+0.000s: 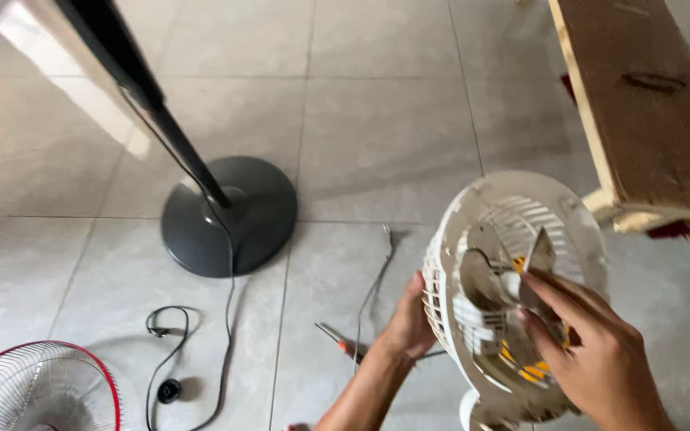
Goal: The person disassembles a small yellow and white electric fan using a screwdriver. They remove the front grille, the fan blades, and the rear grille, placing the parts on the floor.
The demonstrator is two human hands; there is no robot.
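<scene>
from the head camera i see my left hand (409, 323) cupped against the outer rim of a dirty white fan housing (513, 295), fingers curled closed on its ribbed edge. my right hand (592, 351) reaches into the housing from the front, fingers pinched on a greyish blade piece (538, 259) inside it; how tight that grip is i cannot tell. the housing is held tilted above the grey tiled floor (377, 120), at the lower right of the view, with orange parts (530, 371) showing through its slats.

on the floor just behind my left wrist lies a screwdriver with a red handle (337, 342), beside a loose grey wire (377, 283). further left stands a dark round fan base (229, 215) with its black pole (133, 76) leaning up out of view, and a black power cord (177, 351) trailing from it. a wire grille with a red rim (37, 391) lies at the lower left corner. a brown wooden board (652, 104) juts in at the upper right, near the housing.
</scene>
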